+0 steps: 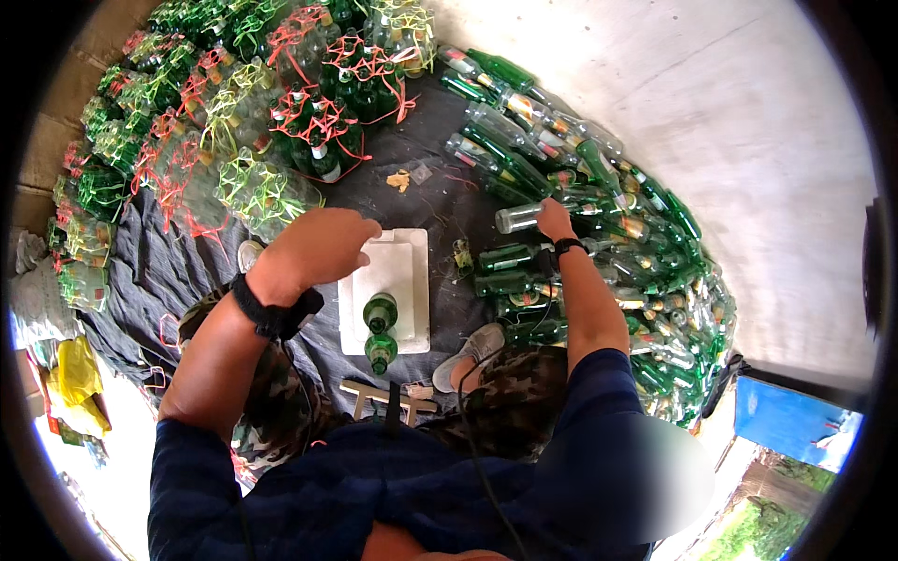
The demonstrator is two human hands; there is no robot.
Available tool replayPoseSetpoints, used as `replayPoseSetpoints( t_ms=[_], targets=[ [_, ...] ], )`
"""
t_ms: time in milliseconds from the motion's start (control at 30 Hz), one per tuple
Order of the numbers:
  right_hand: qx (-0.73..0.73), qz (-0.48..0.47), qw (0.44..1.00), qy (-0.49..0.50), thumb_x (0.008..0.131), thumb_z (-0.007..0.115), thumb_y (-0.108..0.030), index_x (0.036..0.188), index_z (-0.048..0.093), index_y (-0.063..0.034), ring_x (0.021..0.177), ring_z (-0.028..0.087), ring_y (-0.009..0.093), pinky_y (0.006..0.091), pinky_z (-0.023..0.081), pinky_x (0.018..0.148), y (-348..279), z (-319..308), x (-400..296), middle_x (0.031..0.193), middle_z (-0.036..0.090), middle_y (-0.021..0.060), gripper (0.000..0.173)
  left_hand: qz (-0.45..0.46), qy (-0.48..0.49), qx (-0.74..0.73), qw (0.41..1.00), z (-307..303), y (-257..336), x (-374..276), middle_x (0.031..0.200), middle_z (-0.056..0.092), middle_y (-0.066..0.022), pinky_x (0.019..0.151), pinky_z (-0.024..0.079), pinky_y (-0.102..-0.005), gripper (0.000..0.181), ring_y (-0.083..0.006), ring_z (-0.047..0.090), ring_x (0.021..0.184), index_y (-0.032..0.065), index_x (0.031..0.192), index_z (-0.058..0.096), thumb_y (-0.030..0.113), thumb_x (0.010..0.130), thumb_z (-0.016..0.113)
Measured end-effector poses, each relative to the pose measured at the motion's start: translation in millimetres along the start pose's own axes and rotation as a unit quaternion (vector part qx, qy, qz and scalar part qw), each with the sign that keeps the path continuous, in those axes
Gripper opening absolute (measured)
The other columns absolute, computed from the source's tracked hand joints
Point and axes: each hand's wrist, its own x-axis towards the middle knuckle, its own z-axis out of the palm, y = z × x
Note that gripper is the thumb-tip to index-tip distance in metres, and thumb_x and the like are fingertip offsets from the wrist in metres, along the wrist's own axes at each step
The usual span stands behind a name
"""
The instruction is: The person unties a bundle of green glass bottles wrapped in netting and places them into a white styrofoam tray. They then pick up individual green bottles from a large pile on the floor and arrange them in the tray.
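Observation:
My right hand (556, 220) grips a clear glass bottle (517, 219) at the edge of a heap of loose bottles (596, 210), its base pointing left. My left hand (319, 245) hovers over the upper left corner of a white foam box lid (417, 308). Its thumb and forefinger are apart, and no object shows between them. Two green glass bottles, an upper one (380, 311) and a lower one (380, 350), stand close together at the lid's near end, necks towards me.
Bottle bundles (259, 186), bound with red, yellow and green plastic strapping, fill the far left. A black sheet (400, 151) covers the floor, with scraps (398, 181) on it. A pale wall (673, 77) rises behind the heap. A wooden stool (361, 390) sits between my legs.

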Motion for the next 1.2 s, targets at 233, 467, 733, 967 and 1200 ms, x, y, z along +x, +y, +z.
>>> replayPoseSetpoints(
  t_ms=[233,467,733,967,1200],
  targets=[
    [0.015,0.001,0.992,0.123,0.091,0.061,-0.009,0.144,0.05,0.0,0.126,0.058,0.045,0.0515,0.051,0.103,4.7,13.9,44.2,0.14,0.057,0.0273,0.055,0.001,-0.021,0.01,1.0,-0.2,10.1,11.7,0.1,0.07,-0.0129,0.082,0.055,-0.0469,0.037,-0.0359,0.068,0.096,0.0101,0.121,0.067,0.02,0.086,0.072],
    [-0.034,0.009,0.99,0.137,0.092,0.062,-0.009,0.148,0.043,-0.003,0.135,0.05,0.042,0.0516,0.044,0.11,0.7,36.2,77.7,0.148,0.05,0.0208,0.06,-0.028,-0.058,0.005,0.998,-6.0,18.9,27.9,0.101,0.068,-0.0138,0.083,0.054,-0.0478,0.039,-0.0365,0.066,0.097,0.0097,0.121,0.067,0.021,0.084,0.073],
    [-0.113,0.038,0.973,0.197,0.101,0.054,-0.013,0.134,0.052,-0.0081,0.13,0.051,0.038,0.0568,0.04,0.104,7.5,59.7,101.1,0.136,0.056,0.0144,0.034,-0.036,-0.09,0.014,0.995,0.4,15.5,41.9,0.102,0.068,-0.014,0.083,0.053,-0.0479,0.038,-0.0363,0.066,0.097,0.0089,0.121,0.066,0.023,0.086,0.073],
    [-0.143,0.082,0.975,0.15,0.086,0.075,-0.014,0.121,0.054,-0.0068,0.126,0.054,0.038,0.0548,0.046,0.103,-0.3,43.5,103.3,0.124,0.06,0.0143,0.042,-0.031,-0.084,0.016,0.996,-1.1,21.8,48.4,0.1,0.067,-0.0132,0.083,0.054,-0.0469,0.038,-0.0358,0.066,0.096,0.0099,0.119,0.066,0.022,0.084,0.076],
    [-0.09,0.084,0.983,0.139,0.086,0.075,-0.015,0.122,0.054,-0.0049,0.128,0.053,0.04,0.0564,0.046,0.103,-8.2,48.2,78.5,0.131,0.058,0.0172,0.043,-0.022,-0.062,0.026,0.998,2.2,20.8,37.2,0.098,0.067,-0.0132,0.081,0.054,-0.0474,0.039,-0.0365,0.067,0.094,0.0107,0.119,0.066,0.021,0.083,0.076]
  ],
)
